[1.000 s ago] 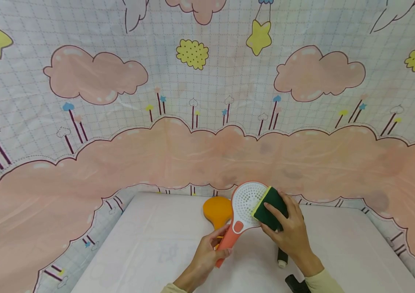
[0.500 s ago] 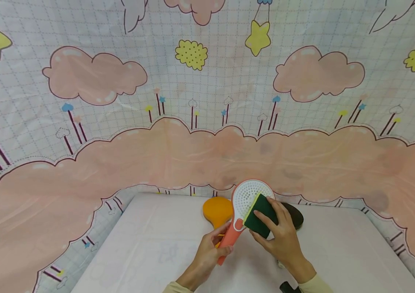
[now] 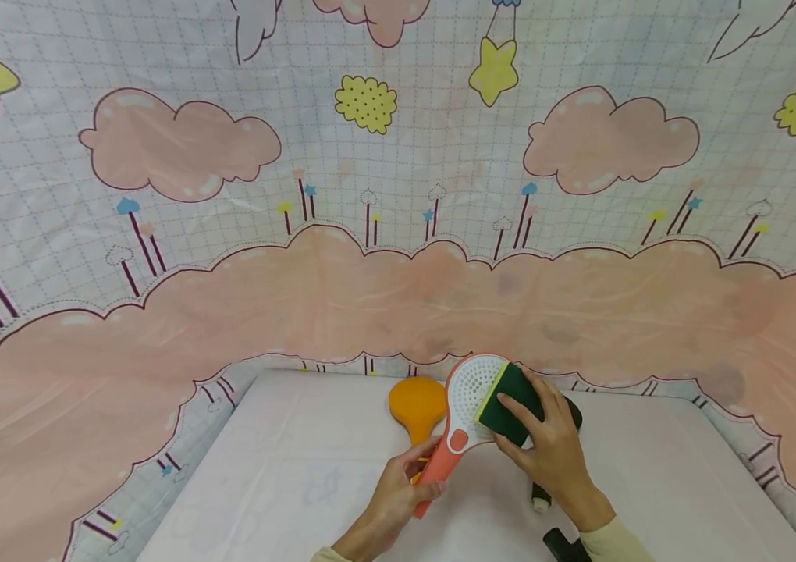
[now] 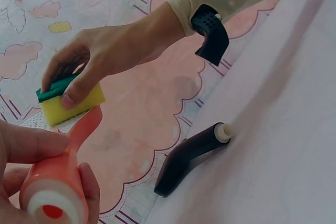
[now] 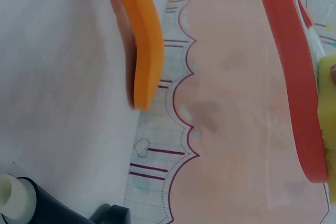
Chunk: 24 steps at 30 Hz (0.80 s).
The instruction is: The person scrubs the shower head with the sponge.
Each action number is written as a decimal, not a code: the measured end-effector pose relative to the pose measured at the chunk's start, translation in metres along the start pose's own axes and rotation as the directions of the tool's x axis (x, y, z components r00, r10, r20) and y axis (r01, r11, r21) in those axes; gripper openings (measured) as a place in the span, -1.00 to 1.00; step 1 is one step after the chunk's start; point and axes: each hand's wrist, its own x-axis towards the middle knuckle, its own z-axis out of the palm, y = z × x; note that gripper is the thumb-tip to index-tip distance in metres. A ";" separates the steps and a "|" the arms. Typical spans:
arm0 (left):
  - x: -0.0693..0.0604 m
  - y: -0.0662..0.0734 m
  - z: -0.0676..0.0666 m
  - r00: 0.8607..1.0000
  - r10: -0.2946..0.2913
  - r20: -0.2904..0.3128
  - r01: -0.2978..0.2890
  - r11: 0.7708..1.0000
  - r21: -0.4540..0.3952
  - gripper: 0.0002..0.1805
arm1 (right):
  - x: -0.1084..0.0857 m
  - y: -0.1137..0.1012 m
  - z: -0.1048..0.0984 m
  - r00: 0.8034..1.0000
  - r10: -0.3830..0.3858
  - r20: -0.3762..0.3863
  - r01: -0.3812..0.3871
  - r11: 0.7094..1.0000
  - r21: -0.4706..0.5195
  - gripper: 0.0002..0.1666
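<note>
My left hand grips the handle of a coral shower head, whose white, holed face is turned up. In the left wrist view the hollow end of its handle shows. My right hand holds a sponge with a green scouring side and a yellow side. The yellow side lies against the right part of the shower head's face, as the left wrist view's sponge also shows. Fingers and thumb pinch the sponge from its edges.
An orange shower head lies on the white table behind the left hand. A black shower head with a pale threaded end lies near the right hand, partly hidden by it. A patterned cloth hangs behind. A black mount sits on the right wrist.
The sponge has slid down and left over the shower head's face, then back up and right. The left hand has kept its grip, with the shower head shifting slightly.
</note>
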 end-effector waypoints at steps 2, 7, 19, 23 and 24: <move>-0.001 -0.002 0.000 1.000 0.005 0.001 -0.005 1.000 0.000 -0.32 | 0.001 0.002 -0.001 1.000 -0.007 -0.021 0.007 1.000 0.000 -0.30; -0.003 -0.004 0.001 1.000 0.006 0.006 -0.006 1.000 0.000 -0.32 | 0.003 0.004 -0.001 0.997 -0.015 -0.076 0.015 1.000 0.001 -0.30; 0.000 -0.002 0.004 1.000 0.013 0.011 -0.013 1.000 0.006 -0.31 | 0.002 -0.007 0.007 0.998 0.018 -0.061 -0.015 0.998 0.056 -0.31; 0.002 -0.001 0.005 1.000 0.021 0.014 -0.021 1.000 0.001 -0.32 | 0.001 -0.012 0.009 0.999 0.004 -0.045 -0.001 0.998 0.056 -0.33; 0.001 -0.001 0.006 1.000 0.021 0.014 -0.021 1.000 0.001 -0.32 | 0.001 -0.013 0.010 0.999 0.000 -0.041 0.003 0.998 0.058 -0.33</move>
